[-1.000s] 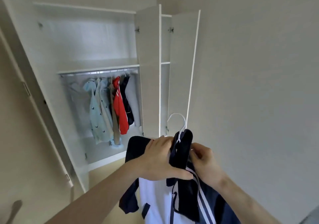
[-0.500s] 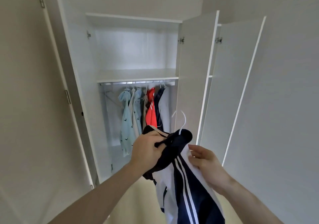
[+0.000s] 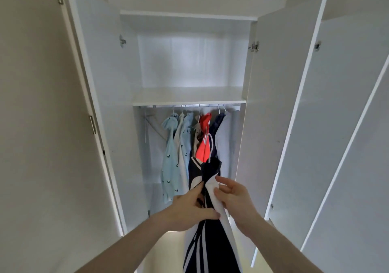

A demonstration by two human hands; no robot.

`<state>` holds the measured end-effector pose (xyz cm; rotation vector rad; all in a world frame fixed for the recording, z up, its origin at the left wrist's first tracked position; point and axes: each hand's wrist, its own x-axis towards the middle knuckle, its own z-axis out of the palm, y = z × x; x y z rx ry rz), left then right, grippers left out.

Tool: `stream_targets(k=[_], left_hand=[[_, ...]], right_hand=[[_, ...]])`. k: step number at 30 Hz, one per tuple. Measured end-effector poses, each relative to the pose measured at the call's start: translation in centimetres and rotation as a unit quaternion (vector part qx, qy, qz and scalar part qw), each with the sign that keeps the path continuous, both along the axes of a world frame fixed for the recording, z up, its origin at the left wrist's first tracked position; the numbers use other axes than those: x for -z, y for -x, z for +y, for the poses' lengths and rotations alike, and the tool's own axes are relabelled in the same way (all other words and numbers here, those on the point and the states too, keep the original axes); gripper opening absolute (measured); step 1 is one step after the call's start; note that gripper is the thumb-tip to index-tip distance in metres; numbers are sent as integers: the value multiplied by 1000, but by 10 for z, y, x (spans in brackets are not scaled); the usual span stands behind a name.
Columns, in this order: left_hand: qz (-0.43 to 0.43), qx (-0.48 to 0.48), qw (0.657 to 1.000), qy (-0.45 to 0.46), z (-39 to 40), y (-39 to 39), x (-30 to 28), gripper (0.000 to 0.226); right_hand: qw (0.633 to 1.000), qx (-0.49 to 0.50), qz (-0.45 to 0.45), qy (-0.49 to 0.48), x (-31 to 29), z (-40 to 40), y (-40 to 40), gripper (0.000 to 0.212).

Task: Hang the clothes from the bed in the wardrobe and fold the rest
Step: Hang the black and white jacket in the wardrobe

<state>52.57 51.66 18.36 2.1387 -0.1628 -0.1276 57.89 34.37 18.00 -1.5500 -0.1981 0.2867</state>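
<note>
Both hands [image 3: 190, 210] [image 3: 235, 197] grasping navy jacket [image 3: 207, 245]; hung clothes [image 3: 185, 142] crowd rail [image 3: 189, 105] ahead

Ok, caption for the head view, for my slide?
Both hands, left and right, hold a navy-and-white jacket on a hanger before the open wardrobe.

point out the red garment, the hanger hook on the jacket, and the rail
red garment [image 3: 202, 149], head view, lower front panel
hanger hook [image 3: 211, 144], head view, right side of curve
rail [image 3: 189, 105], head view, middle stretch
</note>
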Motion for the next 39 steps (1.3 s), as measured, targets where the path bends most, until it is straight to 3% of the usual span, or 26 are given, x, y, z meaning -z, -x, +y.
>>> stream_targets(k=[4,6,9,12,16,18,21,26,28,31,33,36,38,39], left_hand=[[-75,-101,981,-148,-4,-57,7,97],[-110,-151,964,-188,-2,-88,13,87],[-133,-154,964,-169,4,-132,21,60],[-123,-169,971,-113,14,-171,22,62],[-124,-260,941,-175,43,-204,16,76],[-145,-284,931,-177,65,-218,9,63],[-176,-255,941,-134,103,-240,0,35],[-107,-217,970,-35,165,-288,-19,60],[-45,-176,981,-64,181,-312,-16,69],[-52,-162,966,-193,196,-348,-5,26],[-61,-150,962,-218,206,-370,5,23],[-59,-147,979,-126,227,-397,24,35],[-67,-169,980,-79,248,-413,35,33],[-72,-174,980,-65,257,-420,40,29]], right_hand=[[1000,-22,4,9,4,8,-63,37],[999,-32,7,15,5,8,-97,38],[997,-69,10,26,9,9,-146,36],[995,-98,0,26,8,18,-196,32],[991,-133,-1,23,10,42,-237,34],[987,-159,-20,29,11,53,-255,34],[981,-177,-58,50,11,65,-286,34],[971,-177,-122,104,9,86,-331,35],[967,-177,-136,120,11,98,-347,36],[964,-179,-143,132,17,122,-363,31],[963,-180,-145,137,22,139,-368,28],[959,-193,-136,158,28,151,-378,19],[938,-210,-148,233,36,150,-391,9],[925,-222,-150,271,43,147,-396,17]])
